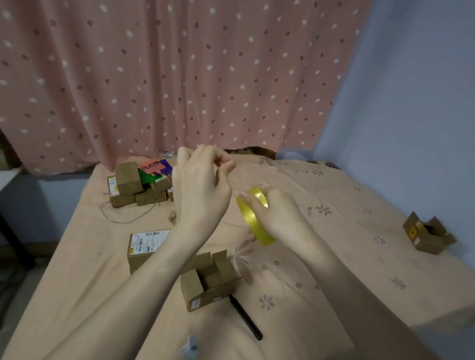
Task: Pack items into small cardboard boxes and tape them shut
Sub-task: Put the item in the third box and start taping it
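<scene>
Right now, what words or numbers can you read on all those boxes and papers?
Shipping label on the closed box: barcode and print, too small to read.
Pink paper on the pile of boxes: handwritten characters, too blurred to read.
Front box in the pile: handwritten marks, unclear.
Sticker on the open box: unreadable.
Yellow print on the far right box: blurred.

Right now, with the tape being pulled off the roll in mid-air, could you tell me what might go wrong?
1. The left hand pinches the tape end away from the tape roll; the loose strip could fold and stick to itself.
2. The open box has upright flaps; taping them unfolded would seal it badly.
</scene>
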Tool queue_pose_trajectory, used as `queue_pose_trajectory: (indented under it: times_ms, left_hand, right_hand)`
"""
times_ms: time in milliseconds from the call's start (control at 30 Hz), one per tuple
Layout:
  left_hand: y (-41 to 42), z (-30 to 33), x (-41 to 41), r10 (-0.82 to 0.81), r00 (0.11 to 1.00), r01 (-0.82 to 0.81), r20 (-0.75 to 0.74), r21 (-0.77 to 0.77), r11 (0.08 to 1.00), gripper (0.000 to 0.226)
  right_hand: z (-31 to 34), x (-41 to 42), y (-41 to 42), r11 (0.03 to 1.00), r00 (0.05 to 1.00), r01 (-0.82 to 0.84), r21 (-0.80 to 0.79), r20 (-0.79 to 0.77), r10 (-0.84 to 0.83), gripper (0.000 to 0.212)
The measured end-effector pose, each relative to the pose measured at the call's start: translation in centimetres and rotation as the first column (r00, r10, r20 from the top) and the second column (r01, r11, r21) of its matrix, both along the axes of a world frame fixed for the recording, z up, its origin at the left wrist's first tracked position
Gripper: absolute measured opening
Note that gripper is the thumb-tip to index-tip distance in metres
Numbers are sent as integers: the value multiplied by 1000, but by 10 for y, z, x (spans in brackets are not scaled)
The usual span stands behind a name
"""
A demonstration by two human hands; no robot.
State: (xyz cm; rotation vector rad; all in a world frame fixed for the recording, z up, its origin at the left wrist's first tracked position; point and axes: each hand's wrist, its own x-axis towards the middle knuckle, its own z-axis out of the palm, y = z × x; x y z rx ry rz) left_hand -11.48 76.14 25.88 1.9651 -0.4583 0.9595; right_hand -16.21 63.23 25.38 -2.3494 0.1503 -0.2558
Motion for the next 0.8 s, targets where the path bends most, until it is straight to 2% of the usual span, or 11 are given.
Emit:
queue_pose_trajectory:
  times_ms: [67,167,233,333,433,567,667,800]
  left_hand:
    - [3,-6,5,-51,999,51,5,41,998,9]
    - [10,-21,20,-165,959,186,-228,70,980,6]
    - [11,-38,27,-210,903,248,-374,56,967,7]
    - [13,-68,34,-253,815,312,-522,26,950,10]
    - [18,-101,41,-303,672,372,-676,-47,927,18]
    - [25,-150,44,-251,529,377,-811,-40,925,19]
    - [30,-185,41,-200,484,381,-852,0,924,22]
    - [37,-221,39,-151,436,340,-887,7,940,27]
  right_hand:
    - [-12,3,-9,991,994,-22,134,-99,36,42]
    - [-37,5,-15,964,984,32,265,-176,15,47]
    - [-57,8,-19,970,985,45,240,-173,-3,40]
    - [-91,15,-22,982,982,-40,184,-174,73,29]
    - [-131,18,-23,974,958,-56,222,-263,115,15]
    - [-180,16,-18,956,913,49,289,-402,75,31]
    - [-209,12,-12,902,840,129,412,-529,122,53]
    - [-232,11,-2,806,787,195,559,-580,212,65]
